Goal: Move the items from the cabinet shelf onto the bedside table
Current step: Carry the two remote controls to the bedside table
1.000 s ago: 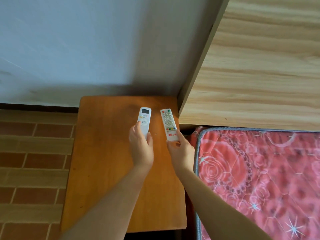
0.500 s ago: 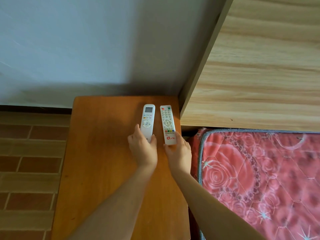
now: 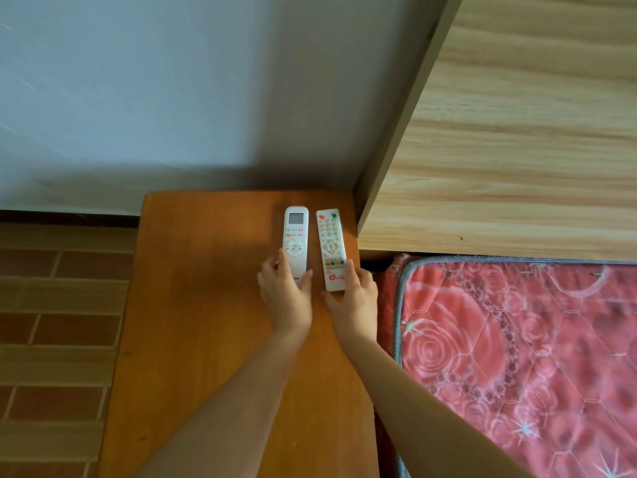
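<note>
Head view: your left hand [image 3: 286, 293] grips the white screen-topped remote [image 3: 295, 241], your right hand [image 3: 352, 298] the white many-buttoned remote [image 3: 331, 250], both laid on the orange wooden bedside table [image 3: 193, 305]; placing step; next, let both go.

Two white remotes lie flat, face up and side by side on the orange-brown tabletop [image 3: 193, 305] near its far right corner: the air-conditioner remote [image 3: 295, 241] with a small screen, and the many-buttoned TV remote [image 3: 331, 248] just to its right.

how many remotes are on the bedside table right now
2. The remote with the screen lies toward the back of the bedside table, its near end held by the left hand. The remote with coloured buttons lies just right of it, held by the right hand.
</note>
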{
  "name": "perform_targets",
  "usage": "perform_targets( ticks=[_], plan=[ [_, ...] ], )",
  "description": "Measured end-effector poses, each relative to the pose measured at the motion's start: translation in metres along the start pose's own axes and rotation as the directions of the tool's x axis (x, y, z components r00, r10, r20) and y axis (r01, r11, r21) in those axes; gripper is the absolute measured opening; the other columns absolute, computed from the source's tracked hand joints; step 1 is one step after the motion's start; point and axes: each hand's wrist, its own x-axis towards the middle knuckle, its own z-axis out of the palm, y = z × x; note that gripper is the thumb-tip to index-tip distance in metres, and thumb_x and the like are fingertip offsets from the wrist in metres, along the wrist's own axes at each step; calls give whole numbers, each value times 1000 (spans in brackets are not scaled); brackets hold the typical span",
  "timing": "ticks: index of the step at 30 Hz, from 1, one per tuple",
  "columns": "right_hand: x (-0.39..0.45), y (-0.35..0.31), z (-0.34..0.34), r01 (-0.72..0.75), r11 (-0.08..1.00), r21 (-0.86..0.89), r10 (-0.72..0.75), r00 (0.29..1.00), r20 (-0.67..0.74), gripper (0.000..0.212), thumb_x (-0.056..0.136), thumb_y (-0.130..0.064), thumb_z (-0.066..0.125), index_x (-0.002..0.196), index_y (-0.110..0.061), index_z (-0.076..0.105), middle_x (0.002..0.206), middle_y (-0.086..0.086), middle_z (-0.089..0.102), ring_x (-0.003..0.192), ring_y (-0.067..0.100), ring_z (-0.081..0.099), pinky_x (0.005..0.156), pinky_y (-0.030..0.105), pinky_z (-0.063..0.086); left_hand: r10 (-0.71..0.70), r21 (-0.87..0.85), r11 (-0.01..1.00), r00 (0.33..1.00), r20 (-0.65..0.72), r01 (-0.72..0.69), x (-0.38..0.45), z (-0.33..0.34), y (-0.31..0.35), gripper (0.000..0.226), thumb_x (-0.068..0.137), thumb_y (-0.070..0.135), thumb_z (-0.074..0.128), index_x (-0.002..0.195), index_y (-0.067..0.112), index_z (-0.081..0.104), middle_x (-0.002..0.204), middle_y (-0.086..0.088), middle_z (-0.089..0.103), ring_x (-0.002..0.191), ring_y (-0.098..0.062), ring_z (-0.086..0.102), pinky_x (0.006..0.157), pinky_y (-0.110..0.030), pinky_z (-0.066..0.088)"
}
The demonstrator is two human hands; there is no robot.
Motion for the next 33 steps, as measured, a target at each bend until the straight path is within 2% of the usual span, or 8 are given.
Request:
perform_targets(
  ticks=[3, 11, 16, 25, 29, 33],
  plan=[
    [-1, 0, 1, 30, 999, -28, -30, 1000, -5, 66, 89, -20, 57, 145, -17, 22, 139, 9, 35, 128, 23, 30, 102, 32, 36, 32, 42, 999, 999, 11, -33, -1, -1, 0, 60, 92, 26, 54, 143, 11, 28, 138, -16, 38, 127, -28, 33, 104, -36, 35],
    [-1, -4, 3, 77, 997, -10, -77, 997, -20, 59, 90, -25, 55, 142, -17, 29, 135, 6, 40, 127, 20, 32, 100, 31, 39, 58, 79, 995, 998, 28, -60, -2, -4, -1, 54, 96, 20, 45, 145, 13, 24, 137, -15, 38, 126, -26, 32, 103, -32, 31],
    [-1, -7, 3, 97, 995, 1, -97, 995, 16, 57, 90, -20, 56, 141, -18, 31, 135, 3, 40, 128, 18, 30, 101, 26, 34, 55, 102, 993, 998, 44, -59, -1, -5, -2, 54, 96, 20, 43, 146, 13, 21, 139, -14, 37, 127, -25, 32, 103, -32, 30],
    [-2, -7, 3, 117, 993, -23, -117, 993, 29, 55, 91, -18, 53, 141, -17, 31, 137, 3, 41, 127, 19, 31, 103, 28, 32, 88, 110, 989, 994, 64, -94, 2, -6, -5, 53, 96, 19, 44, 145, 15, 24, 140, -12, 36, 129, -24, 32, 105, -33, 30],
    [-2, -8, 1, 118, 993, -31, -117, 992, 40, 53, 90, -16, 52, 140, -18, 34, 134, 3, 43, 123, 20, 35, 99, 29, 36, 82, 119, 989, 995, 64, -89, 0, -10, -4, 52, 96, 21, 44, 145, 14, 26, 141, -11, 36, 129, -23, 32, 104, -32, 31],
    [-7, -17, -12, 125, 992, -33, -124, 992, 29, 42, 89, -16, 51, 130, -17, 43, 126, 5, 48, 118, 25, 42, 93, 33, 41, 75, 105, 991, 997, 37, -78, -1, -31, -3, 51, 94, 23, 49, 141, 14, 33, 139, -10, 40, 128, -23, 34, 104, -32, 33]
  ],
)
